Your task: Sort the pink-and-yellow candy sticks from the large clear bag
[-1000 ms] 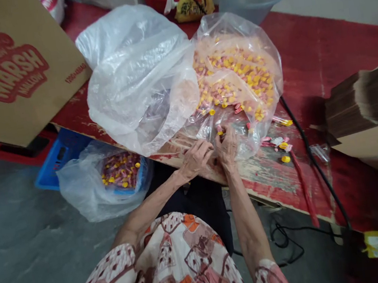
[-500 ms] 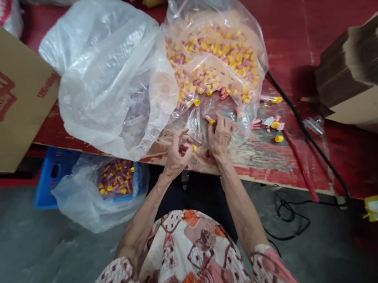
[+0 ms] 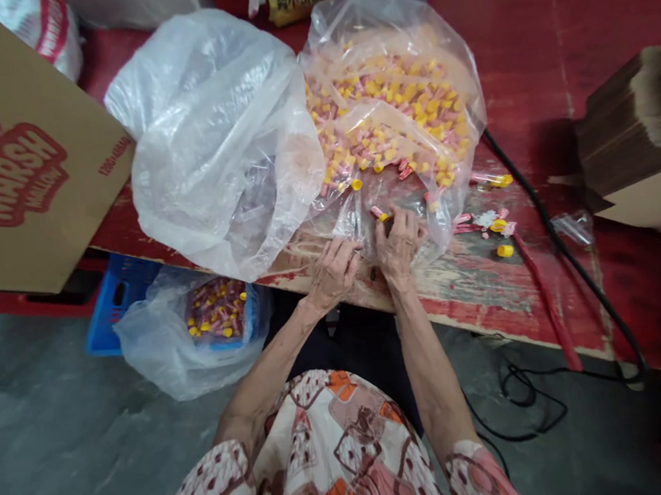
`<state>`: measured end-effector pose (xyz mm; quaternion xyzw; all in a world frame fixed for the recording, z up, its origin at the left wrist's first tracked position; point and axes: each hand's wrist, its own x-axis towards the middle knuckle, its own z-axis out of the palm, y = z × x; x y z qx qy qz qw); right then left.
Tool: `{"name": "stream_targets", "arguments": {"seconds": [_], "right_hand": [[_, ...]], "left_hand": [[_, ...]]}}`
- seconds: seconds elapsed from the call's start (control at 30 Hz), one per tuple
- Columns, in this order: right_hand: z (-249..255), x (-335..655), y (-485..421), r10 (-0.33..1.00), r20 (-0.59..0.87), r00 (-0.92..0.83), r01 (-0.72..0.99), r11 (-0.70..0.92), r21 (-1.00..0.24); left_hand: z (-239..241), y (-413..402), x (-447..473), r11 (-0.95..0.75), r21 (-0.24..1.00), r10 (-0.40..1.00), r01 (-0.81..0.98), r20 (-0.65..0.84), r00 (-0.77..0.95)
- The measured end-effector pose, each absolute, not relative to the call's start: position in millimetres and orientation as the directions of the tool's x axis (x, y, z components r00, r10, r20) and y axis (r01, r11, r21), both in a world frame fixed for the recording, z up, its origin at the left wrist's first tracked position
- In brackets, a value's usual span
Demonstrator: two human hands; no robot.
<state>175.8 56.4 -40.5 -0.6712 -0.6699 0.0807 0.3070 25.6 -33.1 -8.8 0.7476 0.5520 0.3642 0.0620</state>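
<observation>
The fingers (image 3: 404,221) of a person's right hand (image 3: 401,251) bent close beside a pink tube (image 3: 377,211) with a yellow cap, at the mouth of a clear bag (image 3: 427,7) on the counter (image 3: 522,39); whether they pinched anything could not be told. The left hand (image 3: 332,273) curled downward nearby, its fingers close together, tips out of sight, any hold likewise unclear. Behind the tube, a heap of similar tubes (image 3: 425,111) filled the bag. Its slack film could have snagged a finger, and a tug might have spilled the heap; a tube nudged toward the person might have rolled off the near edge, just under the wrists. A puffy white bag (image 3: 211,158) crowded the left, with a cardboard box (image 3: 78,110) past it. Scraps (image 3: 487,219) and a black cord (image 3: 544,217) hemmed the right; the widest room lay at the counter's far right. Below the edge, beside a blue crate (image 3: 101,328), more tubes (image 3: 218,309) lay in a plastic bag (image 3: 157,361).
</observation>
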Motion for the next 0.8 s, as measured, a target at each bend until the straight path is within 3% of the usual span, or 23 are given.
{"name": "stream_targets", "arguments": {"seconds": [0.3, 0.53, 0.8], "right_hand": [[-44, 179, 55, 0.945, 0.325, 0.026, 0.828, 0.162, -0.537], [-41, 175, 51, 0.914, 0.398, 0.084, 0.837, 0.152, -0.525], [-41, 175, 50, 0.925, 0.379, -0.022, 0.78, 0.253, -0.572]], "left_hand": [[-12, -37, 24, -0.429, 0.473, 0.811, 0.769, 0.577, 0.098], [-14, -30, 21, -0.397, 0.52, 0.876, 0.756, 0.461, 0.142], [-16, -34, 24, -0.399, 0.495, 0.859, 0.772, 0.497, 0.125]]}}
